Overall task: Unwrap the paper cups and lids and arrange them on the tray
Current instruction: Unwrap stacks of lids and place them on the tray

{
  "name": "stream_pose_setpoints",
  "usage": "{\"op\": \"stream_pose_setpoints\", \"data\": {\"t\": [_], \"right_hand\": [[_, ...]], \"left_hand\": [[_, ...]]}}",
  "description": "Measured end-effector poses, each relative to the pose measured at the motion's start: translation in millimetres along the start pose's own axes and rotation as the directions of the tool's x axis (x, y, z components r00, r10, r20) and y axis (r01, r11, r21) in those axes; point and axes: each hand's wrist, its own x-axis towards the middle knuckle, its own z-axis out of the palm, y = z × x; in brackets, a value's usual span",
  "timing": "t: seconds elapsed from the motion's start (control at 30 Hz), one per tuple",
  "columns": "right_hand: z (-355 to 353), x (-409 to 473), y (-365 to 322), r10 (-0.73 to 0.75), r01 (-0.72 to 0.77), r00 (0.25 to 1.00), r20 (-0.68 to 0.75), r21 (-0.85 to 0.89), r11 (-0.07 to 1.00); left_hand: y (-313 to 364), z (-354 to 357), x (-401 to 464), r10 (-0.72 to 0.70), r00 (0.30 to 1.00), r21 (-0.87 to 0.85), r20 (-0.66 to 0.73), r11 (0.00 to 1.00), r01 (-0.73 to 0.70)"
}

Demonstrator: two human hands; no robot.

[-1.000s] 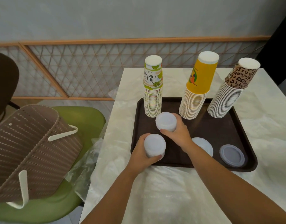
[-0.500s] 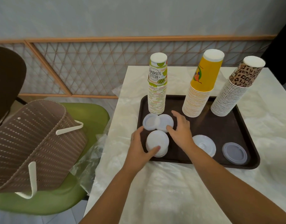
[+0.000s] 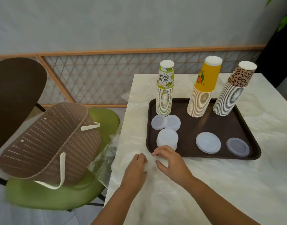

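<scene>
The dark brown rectangular tray [image 3: 246,120], rimmed and round-cornered, carries three upside-down stacks of paper cups along its far side: the lime-printed cup stack [image 3: 165,90] at the left, the yellow cup stack [image 3: 202,90] in the middle and the leopard-print cup stack [image 3: 233,91] at the right. In front of the lime stack two small translucent lids [image 3: 165,122] lie flat and overlapping, and nearer still a short stack of white lids [image 3: 167,140] stands by the near rim. To the right lie a white lid [image 3: 208,142] and a greyish lid [image 3: 237,147], apart from each other, with bare tray between them and the cups. Both hands are on the crinkled clear plastic wrap [image 3: 155,189] that covers the pale marble table [image 3: 269,111], just short of the tray's near edge. The left hand [image 3: 136,166] is curled on a fold of wrap; the right hand [image 3: 170,161] curves loosely beside it, whether it is pinching the wrap I cannot tell. On the green chair [image 3: 58,197] to the left leans a perforated brown basket [image 3: 48,143].
</scene>
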Motion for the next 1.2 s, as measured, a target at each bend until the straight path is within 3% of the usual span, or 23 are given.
{"op": "stream_pose_setpoints", "data": {"t": [0.17, 0.3, 0.4, 0.5, 0.57, 0.8, 0.97, 1.1, 1.2], "right_hand": [[3.0, -8.3, -24.7, 0.049, -0.051, 0.998, 0.025, 0.073, 0.996], [6.0, -6.6, -53.8, -0.011, 0.021, 0.995, -0.103, 0.094, 0.995], [3.5, -4.1, -74.5, 0.01, 0.032, 0.959, -0.282, 0.142, 0.989], [-3.2, -10.8, -98.5, 0.162, 0.015, 0.905, -0.394, 0.408, 0.913], [-8.4, -15.8, -108.6, 0.203, 0.036, 0.891, -0.407, 0.507, 0.861], [-50.1, -31.3, -126.0, 0.291, 0.086, 0.767, -0.572, 0.541, 0.837], [-93.9, -50.3, -113.5, 0.317, 0.1, 0.695, -0.646, 0.523, 0.847], [-133.3, -66.3, -105.2, 0.327, 0.115, 0.624, -0.71, 0.498, 0.86], [-153.8, -78.8, -101.7, 0.194, 0.038, 0.678, -0.709, 0.296, 0.954]], "left_hand": [[3.9, -48.0, -4.2, 0.007, 0.983, -0.17, -0.183, 0.985, -0.039], [22.1, -99.3, -16.4, 0.065, 0.966, -0.372, -0.252, 0.914, -0.158], [39.9, -122.7, -25.9, 0.019, 0.979, -0.737, -0.203, 0.655, -0.166], [50.9, -130.6, -28.5, 0.001, 0.996, -0.918, -0.092, 0.388, -0.085], [55.5, -127.4, -28.8, 0.035, 0.998, -0.943, -0.049, 0.327, -0.058], [68.9, -104.2, -26.9, 0.03, 0.995, -0.98, 0.094, 0.18, 0.087], [77.1, -109.3, -16.2, -0.021, 0.974, -0.972, 0.225, -0.073, 0.223], [85.7, -112.5, -10.3, -0.019, 0.962, -0.944, 0.271, -0.2, 0.262], [101.6, -106.8, -9.1, 0.008, 0.968, -0.948, 0.252, -0.197, 0.249]]}}
